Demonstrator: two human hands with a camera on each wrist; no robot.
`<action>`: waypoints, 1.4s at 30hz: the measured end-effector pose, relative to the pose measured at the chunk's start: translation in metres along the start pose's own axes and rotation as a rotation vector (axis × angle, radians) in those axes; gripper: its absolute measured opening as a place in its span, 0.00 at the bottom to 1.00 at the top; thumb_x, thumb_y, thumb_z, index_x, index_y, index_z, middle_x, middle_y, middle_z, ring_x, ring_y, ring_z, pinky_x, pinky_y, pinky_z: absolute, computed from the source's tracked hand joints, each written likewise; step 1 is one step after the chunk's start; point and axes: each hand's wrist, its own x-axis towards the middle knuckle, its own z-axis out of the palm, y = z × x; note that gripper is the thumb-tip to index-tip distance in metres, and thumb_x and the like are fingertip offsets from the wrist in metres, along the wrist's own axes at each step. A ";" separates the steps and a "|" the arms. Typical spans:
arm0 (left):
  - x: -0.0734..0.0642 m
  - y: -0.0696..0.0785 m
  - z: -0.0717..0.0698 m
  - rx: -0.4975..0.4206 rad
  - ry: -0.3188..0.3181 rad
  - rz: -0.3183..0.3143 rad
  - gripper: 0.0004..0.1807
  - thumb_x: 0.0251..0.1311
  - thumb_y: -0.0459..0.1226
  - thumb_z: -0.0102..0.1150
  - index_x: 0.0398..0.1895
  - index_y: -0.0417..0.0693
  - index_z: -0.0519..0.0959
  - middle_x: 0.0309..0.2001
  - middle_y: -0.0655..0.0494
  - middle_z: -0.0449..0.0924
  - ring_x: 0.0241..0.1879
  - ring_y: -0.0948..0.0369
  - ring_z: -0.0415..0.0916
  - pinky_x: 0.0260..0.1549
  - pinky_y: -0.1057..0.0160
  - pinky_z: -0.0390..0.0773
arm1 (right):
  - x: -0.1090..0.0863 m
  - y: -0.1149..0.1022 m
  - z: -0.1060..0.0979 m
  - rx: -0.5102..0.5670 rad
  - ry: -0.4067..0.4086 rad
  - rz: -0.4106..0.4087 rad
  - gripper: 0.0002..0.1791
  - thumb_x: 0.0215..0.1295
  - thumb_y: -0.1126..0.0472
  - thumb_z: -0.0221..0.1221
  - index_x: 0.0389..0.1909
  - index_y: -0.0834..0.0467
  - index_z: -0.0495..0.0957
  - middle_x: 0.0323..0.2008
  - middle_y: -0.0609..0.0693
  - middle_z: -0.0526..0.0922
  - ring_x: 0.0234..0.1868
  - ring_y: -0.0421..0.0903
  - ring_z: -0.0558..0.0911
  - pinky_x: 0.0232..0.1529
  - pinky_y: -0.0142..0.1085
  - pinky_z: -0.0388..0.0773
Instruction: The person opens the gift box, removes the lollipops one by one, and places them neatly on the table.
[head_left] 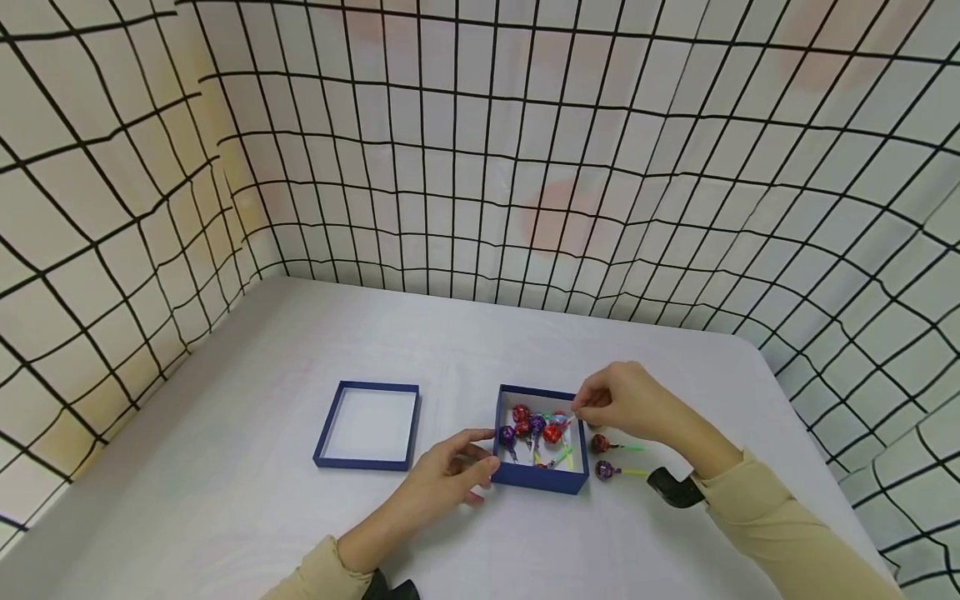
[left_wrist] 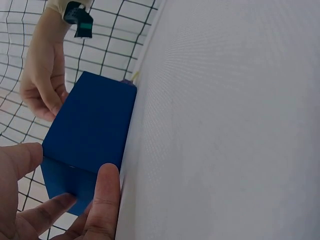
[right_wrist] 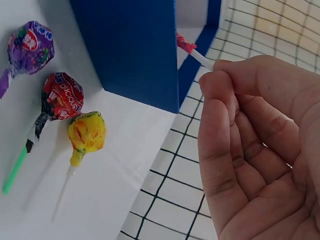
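Observation:
My right hand (head_left: 626,404) pinches the white stick of a lollipop (right_wrist: 186,44) between thumb and fingertip at the right rim of an open blue box (head_left: 540,478). The box wall hides that lollipop's head in the right wrist view. Inside the box lie several wrapped lollipops (head_left: 537,423), red and purple among them. My left hand (head_left: 446,475) touches the left side and near-left corner of the box with its fingers and thumb extended. To the right of the box, a purple lollipop (right_wrist: 31,47), a red one (right_wrist: 63,96) and a yellow one (right_wrist: 87,132) rest on the white table.
A blue-edged lid (head_left: 367,461) with a white inside lies left of the box on the table (head_left: 247,500). Black-lined grid curtains (head_left: 450,167) stand around the back and sides. Dark wrist devices (head_left: 675,488) are worn near the sleeves.

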 end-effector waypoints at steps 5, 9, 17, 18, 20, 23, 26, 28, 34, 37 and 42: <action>0.000 0.000 0.001 0.005 0.002 0.001 0.28 0.78 0.43 0.63 0.76 0.44 0.73 0.54 0.43 0.85 0.43 0.56 0.87 0.37 0.59 0.93 | -0.013 0.008 -0.004 0.064 0.057 0.038 0.03 0.71 0.61 0.70 0.40 0.57 0.91 0.35 0.50 0.92 0.35 0.47 0.88 0.33 0.29 0.83; 0.000 -0.001 0.001 0.002 0.008 0.003 0.28 0.78 0.43 0.63 0.76 0.44 0.73 0.54 0.43 0.85 0.43 0.55 0.87 0.37 0.59 0.93 | -0.026 0.014 -0.006 0.126 0.102 0.092 0.07 0.72 0.58 0.69 0.43 0.57 0.91 0.37 0.50 0.93 0.38 0.49 0.89 0.35 0.30 0.84; 0.000 -0.001 0.002 0.004 0.014 -0.002 0.28 0.78 0.43 0.63 0.76 0.44 0.73 0.54 0.43 0.85 0.43 0.56 0.87 0.36 0.60 0.93 | -0.054 0.033 -0.008 0.265 0.188 0.175 0.12 0.73 0.56 0.69 0.49 0.60 0.89 0.40 0.55 0.92 0.37 0.45 0.88 0.41 0.32 0.88; 0.000 -0.001 0.002 0.004 0.013 -0.002 0.28 0.78 0.43 0.63 0.76 0.44 0.73 0.54 0.43 0.85 0.43 0.56 0.87 0.36 0.60 0.93 | -0.058 0.036 -0.007 0.278 0.198 0.186 0.13 0.73 0.56 0.69 0.50 0.61 0.89 0.40 0.55 0.92 0.37 0.45 0.88 0.41 0.33 0.88; 0.000 -0.001 0.002 0.004 0.014 -0.001 0.28 0.78 0.43 0.63 0.76 0.44 0.73 0.54 0.43 0.85 0.43 0.56 0.87 0.36 0.60 0.93 | -0.064 0.042 -0.004 0.302 0.216 0.212 0.15 0.73 0.55 0.69 0.51 0.63 0.88 0.39 0.55 0.91 0.37 0.45 0.87 0.42 0.33 0.88; 0.000 -0.002 0.002 0.005 0.013 0.001 0.28 0.78 0.43 0.63 0.76 0.44 0.73 0.54 0.43 0.85 0.42 0.56 0.87 0.36 0.60 0.93 | -0.074 0.051 -0.001 0.334 0.236 0.248 0.18 0.73 0.54 0.70 0.53 0.64 0.87 0.39 0.55 0.91 0.38 0.47 0.87 0.43 0.32 0.88; 0.001 -0.002 0.001 0.005 0.011 0.002 0.28 0.78 0.43 0.63 0.76 0.44 0.73 0.54 0.43 0.85 0.42 0.56 0.87 0.36 0.60 0.93 | -0.084 0.060 0.000 0.370 0.243 0.277 0.19 0.73 0.54 0.70 0.54 0.64 0.87 0.41 0.53 0.92 0.40 0.47 0.88 0.45 0.32 0.88; 0.000 -0.002 0.001 0.003 0.009 0.000 0.28 0.78 0.43 0.63 0.76 0.44 0.73 0.54 0.43 0.85 0.43 0.56 0.87 0.36 0.59 0.93 | -0.090 0.065 0.000 0.396 0.239 0.292 0.19 0.73 0.54 0.70 0.54 0.65 0.86 0.42 0.52 0.93 0.41 0.46 0.89 0.46 0.32 0.89; 0.000 -0.002 0.001 0.003 0.006 -0.002 0.28 0.78 0.43 0.62 0.76 0.44 0.73 0.55 0.42 0.85 0.44 0.55 0.87 0.37 0.59 0.93 | -0.104 0.082 0.009 0.458 0.205 0.324 0.20 0.74 0.56 0.69 0.56 0.67 0.85 0.43 0.50 0.93 0.42 0.43 0.89 0.46 0.34 0.90; 0.001 -0.002 0.001 0.003 0.002 0.002 0.28 0.78 0.43 0.62 0.76 0.44 0.73 0.55 0.42 0.85 0.43 0.55 0.87 0.37 0.59 0.93 | -0.107 0.090 0.016 0.506 0.192 0.333 0.20 0.73 0.57 0.69 0.56 0.69 0.85 0.43 0.49 0.93 0.41 0.40 0.88 0.46 0.34 0.90; 0.001 -0.003 0.000 0.005 -0.002 0.011 0.28 0.78 0.43 0.62 0.76 0.43 0.73 0.55 0.41 0.85 0.43 0.55 0.87 0.37 0.59 0.93 | -0.111 0.100 0.028 0.573 0.148 0.326 0.20 0.74 0.58 0.69 0.55 0.70 0.84 0.43 0.47 0.93 0.42 0.39 0.88 0.46 0.33 0.90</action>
